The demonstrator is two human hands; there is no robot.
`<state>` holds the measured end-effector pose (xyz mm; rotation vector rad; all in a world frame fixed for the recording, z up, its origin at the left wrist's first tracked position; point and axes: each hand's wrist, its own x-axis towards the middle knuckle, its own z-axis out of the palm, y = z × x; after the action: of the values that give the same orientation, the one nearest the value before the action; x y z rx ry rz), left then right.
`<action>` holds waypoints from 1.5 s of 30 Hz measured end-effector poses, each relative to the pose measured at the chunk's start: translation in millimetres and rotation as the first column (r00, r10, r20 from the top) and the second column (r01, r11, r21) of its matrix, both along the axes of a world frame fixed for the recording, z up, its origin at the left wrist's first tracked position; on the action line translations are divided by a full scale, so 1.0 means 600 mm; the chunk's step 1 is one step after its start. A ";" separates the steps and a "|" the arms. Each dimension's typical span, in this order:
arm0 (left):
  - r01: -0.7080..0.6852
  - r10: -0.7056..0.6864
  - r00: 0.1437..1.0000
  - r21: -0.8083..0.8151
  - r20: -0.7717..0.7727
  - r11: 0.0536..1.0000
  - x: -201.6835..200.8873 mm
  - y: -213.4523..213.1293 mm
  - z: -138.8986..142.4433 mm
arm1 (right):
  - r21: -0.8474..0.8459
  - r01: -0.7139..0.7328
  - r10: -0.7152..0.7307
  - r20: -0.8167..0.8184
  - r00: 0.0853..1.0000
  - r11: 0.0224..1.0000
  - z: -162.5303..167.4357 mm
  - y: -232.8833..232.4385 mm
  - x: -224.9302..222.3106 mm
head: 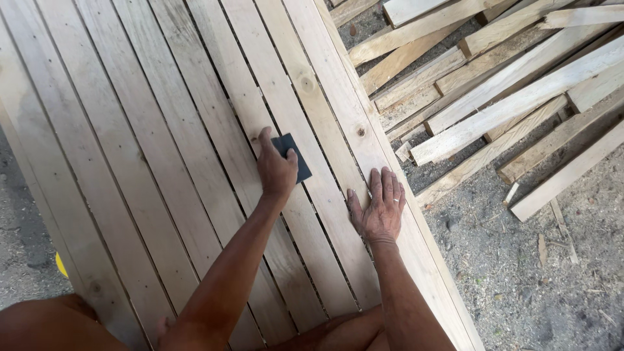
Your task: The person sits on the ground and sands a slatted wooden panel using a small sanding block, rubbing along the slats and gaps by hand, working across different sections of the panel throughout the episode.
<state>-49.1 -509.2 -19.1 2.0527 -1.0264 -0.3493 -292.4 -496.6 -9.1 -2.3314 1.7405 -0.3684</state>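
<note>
A panel of pale wooden slats (162, 149) fills the left and middle of the view. My left hand (274, 170) presses a small dark sanding pad (294, 155) onto one slat near the panel's middle, fingers curled over its edges. My right hand (379, 207) lies flat, fingers spread, on the wider board (344, 97) that frames the panel's right side. It holds nothing. My knees show at the bottom edge.
A loose heap of rough timber offcuts (494, 97) lies on the dirt ground (533, 273) to the right. Grey ground shows at the left edge, with a small yellow object (60, 265) beside the panel.
</note>
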 end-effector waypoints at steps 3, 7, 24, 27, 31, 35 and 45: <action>-0.003 0.038 0.969 0.141 -0.244 0.990 0.004 0.004 0.004 | -0.003 0.006 -0.006 0.006 1.000 1.000 -0.003 0.002 -0.001; -0.105 0.105 0.994 0.023 -0.017 0.994 0.067 -0.062 0.018 | 0.019 0.024 -0.023 -0.007 1.000 1.000 -0.002 0.002 0.000; -0.233 0.242 0.968 0.113 -0.066 0.966 0.085 -0.105 0.071 | -0.036 0.011 -0.009 0.057 0.998 0.999 0.004 0.003 0.001; -0.272 0.290 0.952 0.165 -0.095 0.948 0.125 -0.161 0.089 | -0.051 0.013 -0.009 0.075 0.997 0.999 0.003 0.001 0.000; -0.228 0.246 0.968 0.227 -0.054 0.947 0.104 -0.134 0.070 | -0.057 0.006 -0.002 0.071 0.997 0.998 0.003 0.003 0.000; -0.091 0.086 0.972 0.013 0.217 0.996 0.001 -0.008 0.023 | -0.070 0.006 -0.001 0.071 0.997 0.998 0.000 0.003 0.000; -0.022 0.022 1.000 0.013 0.008 1.000 -0.017 -0.089 0.014 | -0.104 -0.024 0.028 0.032 0.999 0.994 0.002 0.004 0.004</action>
<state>-59.0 -562.6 -10.5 2.0767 -1.0080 -0.3381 -290.0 -494.0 -8.0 -2.4018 1.7130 -0.5025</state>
